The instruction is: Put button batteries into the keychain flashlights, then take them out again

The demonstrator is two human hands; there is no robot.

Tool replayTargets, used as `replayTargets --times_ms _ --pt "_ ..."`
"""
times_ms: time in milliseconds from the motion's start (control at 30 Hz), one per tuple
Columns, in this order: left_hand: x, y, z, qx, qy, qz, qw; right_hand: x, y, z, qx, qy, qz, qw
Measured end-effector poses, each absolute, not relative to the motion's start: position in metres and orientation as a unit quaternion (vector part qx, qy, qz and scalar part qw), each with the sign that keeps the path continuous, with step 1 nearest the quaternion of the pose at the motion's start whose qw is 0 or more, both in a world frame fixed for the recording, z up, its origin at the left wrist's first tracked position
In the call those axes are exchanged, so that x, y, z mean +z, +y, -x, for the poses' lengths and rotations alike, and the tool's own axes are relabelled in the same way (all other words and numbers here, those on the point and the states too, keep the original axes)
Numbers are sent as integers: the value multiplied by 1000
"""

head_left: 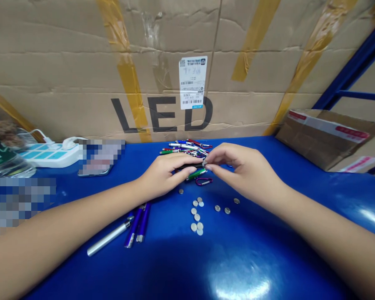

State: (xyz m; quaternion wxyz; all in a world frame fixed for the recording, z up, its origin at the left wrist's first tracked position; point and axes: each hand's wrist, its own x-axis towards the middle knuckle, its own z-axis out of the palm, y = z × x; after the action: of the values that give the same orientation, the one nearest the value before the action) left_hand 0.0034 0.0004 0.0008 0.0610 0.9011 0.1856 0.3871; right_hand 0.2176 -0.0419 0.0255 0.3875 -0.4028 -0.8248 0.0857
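My left hand is closed round a slim black penlight over the blue table. My right hand pinches the end of the same penlight with thumb and fingertips. Just under the hands lie a green penlight and a purple carabiner clip. A heap of coloured penlights sits right behind the hands. Several small silver button cells are scattered on the table in front of them.
One silver and two blue penlight tubes lie by my left forearm. A white power strip and a plastic bottle stand at the left. A big cardboard box marked LED walls the back; a smaller carton sits right.
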Motion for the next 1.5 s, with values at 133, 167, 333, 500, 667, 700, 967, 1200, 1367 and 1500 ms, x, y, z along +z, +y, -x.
replayTargets --times_ms 133,167,333,500,667,700,967,1200,1367,1500 --pt "1 0 -3 375 186 -905 81 26 -44 -219 1 -880 337 334" --pt "1 0 -3 377 180 -905 78 25 -44 -219 3 -880 336 335" --pt "-1 1 1 399 131 -907 10 18 -42 -213 237 -768 414 428" --pt "-1 2 0 417 84 -903 -65 14 -38 -207 518 -582 438 448" --pt "-1 2 -4 393 190 -898 57 15 -36 -208 463 -613 457 448" --pt "0 2 -5 386 217 -892 89 16 -36 -209 411 -652 453 449" --pt "1 0 -3 408 217 -872 159 22 -35 -222 19 -857 339 387" --pt "-2 2 -3 440 128 -889 -7 23 -45 -206 268 -746 454 407" --pt "-3 5 1 436 58 -890 -119 20 -45 -198 532 -559 468 431" --pt "6 4 7 355 46 -908 -217 19 -45 -199 653 -458 450 401"
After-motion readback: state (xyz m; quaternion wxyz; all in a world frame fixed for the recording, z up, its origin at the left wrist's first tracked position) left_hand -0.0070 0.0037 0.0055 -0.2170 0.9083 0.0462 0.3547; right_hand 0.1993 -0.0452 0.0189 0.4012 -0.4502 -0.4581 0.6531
